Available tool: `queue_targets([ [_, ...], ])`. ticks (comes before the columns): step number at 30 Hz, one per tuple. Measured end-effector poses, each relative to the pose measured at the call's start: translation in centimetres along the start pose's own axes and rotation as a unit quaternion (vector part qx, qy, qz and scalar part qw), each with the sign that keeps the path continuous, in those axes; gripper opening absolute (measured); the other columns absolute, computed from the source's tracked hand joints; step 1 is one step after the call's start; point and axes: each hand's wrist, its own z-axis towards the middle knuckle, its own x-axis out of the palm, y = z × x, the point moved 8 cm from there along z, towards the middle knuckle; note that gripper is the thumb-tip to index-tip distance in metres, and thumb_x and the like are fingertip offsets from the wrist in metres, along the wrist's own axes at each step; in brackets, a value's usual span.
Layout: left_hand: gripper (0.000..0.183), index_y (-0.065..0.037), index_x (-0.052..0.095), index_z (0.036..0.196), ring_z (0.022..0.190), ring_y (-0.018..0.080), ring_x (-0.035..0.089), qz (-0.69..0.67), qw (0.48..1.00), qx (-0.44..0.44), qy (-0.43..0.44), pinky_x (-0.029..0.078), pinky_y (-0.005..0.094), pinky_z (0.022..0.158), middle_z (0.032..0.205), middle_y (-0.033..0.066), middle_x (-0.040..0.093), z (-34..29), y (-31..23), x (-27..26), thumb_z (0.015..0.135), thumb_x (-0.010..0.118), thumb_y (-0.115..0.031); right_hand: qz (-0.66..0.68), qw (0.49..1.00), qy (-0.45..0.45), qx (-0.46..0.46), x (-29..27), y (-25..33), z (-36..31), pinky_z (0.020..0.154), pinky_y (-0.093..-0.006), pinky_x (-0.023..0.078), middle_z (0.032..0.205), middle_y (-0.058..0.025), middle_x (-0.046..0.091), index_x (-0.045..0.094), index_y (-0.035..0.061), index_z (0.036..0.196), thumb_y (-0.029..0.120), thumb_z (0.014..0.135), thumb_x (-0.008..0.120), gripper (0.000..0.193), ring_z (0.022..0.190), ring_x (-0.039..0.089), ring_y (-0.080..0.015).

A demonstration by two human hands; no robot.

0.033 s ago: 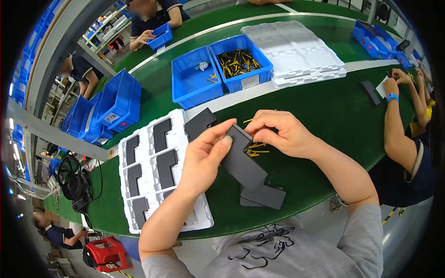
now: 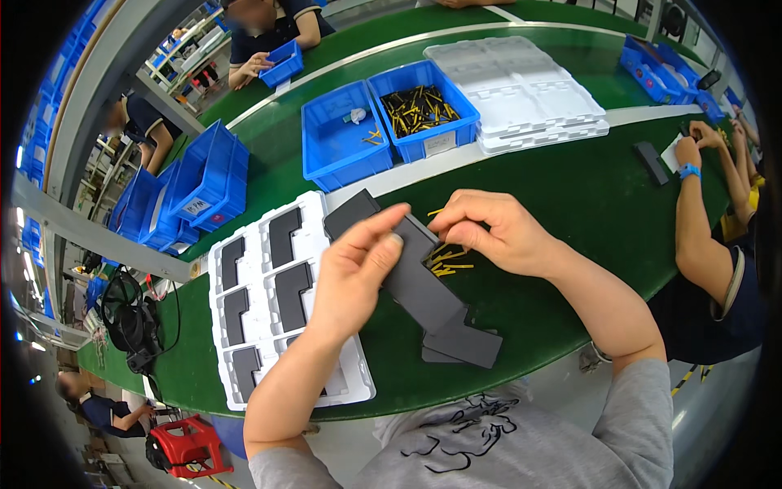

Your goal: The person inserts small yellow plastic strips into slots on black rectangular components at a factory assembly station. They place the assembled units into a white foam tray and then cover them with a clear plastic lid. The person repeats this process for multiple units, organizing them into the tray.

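My left hand [image 2: 354, 265] grips an L-shaped black plastic casing [image 2: 428, 289] with thumb and fingers, tilted above the green table. Close to the casing's upper right edge, my right hand [image 2: 497, 236] is closed in a pinch; whatever lies between its fingertips is too small to make out. Several thin yellow-and-black strips [image 2: 448, 267] lie on the table under my right hand. Another black casing [image 2: 350, 213] rests behind my left hand, partly covered by it. Below the held casing lie overlapping black casings [image 2: 472, 346].
A white moulded tray [image 2: 257, 281] with black casings stands at the left. Beyond are a nearly bare blue bin [image 2: 326, 147], a blue bin of strips [image 2: 436, 143] and stacked white trays [image 2: 554, 98]. A co-worker's arm [image 2: 692, 212] is at right; a black casing [image 2: 650, 163] lies nearby.
My left hand and the casing have shifted slightly left and down. The right hand has moved a little, and more of the yellow strips beneath it show.
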Motion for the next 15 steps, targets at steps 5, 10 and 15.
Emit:
queue_targets([
  [5, 0.020, -0.005, 0.059, 0.109, 0.057, 0.0017, 0.054, 0.017, 0.989, 0.065, -0.130, 0.036, 0.0168, 0.039, 0.080, -0.0019, 0.063, 1.5, -2.3, -5.3, 0.093, 0.062, -0.016, 0.035, 0.993, -0.068, 0.088, -2.8, -2.3, -0.1, 0.068, -0.0227, 0.046, 0.084, -0.0009, 0.063, 0.066, 0.0020, 0.100, 0.011, 0.092, 0.060, 0.013, 0.074, 0.056, -0.0063],
  [10, 0.018, -0.004, 0.063, 0.106, 0.077, 0.0088, 0.058, 0.195, 0.960, 0.106, -0.172, 0.046, 0.0234, 0.067, 0.092, 0.0029, 0.064, 2.9, -2.5, -7.9, 0.092, 0.062, -0.015, -0.030, 0.986, -0.117, 0.119, -5.8, -4.6, 0.2, 0.066, -0.0242, 0.046, 0.082, -0.0017, 0.062, 0.065, 0.0007, 0.097, 0.008, 0.089, 0.062, 0.012, 0.071, 0.054, -0.0072],
  [15, 0.020, -0.006, 0.067, 0.106, 0.109, 0.0247, 0.053, 0.506, 0.817, 0.225, -0.161, 0.041, 0.0366, 0.094, 0.118, 0.0083, 0.059, 2.1, -3.7, -5.9, 0.089, 0.063, -0.015, -0.171, 0.970, -0.045, 0.169, -6.9, -6.8, -0.3, 0.062, -0.0251, 0.046, 0.078, -0.0037, 0.060, 0.063, 0.0002, 0.086, 0.005, 0.080, 0.069, 0.010, 0.067, 0.055, -0.0095],
])
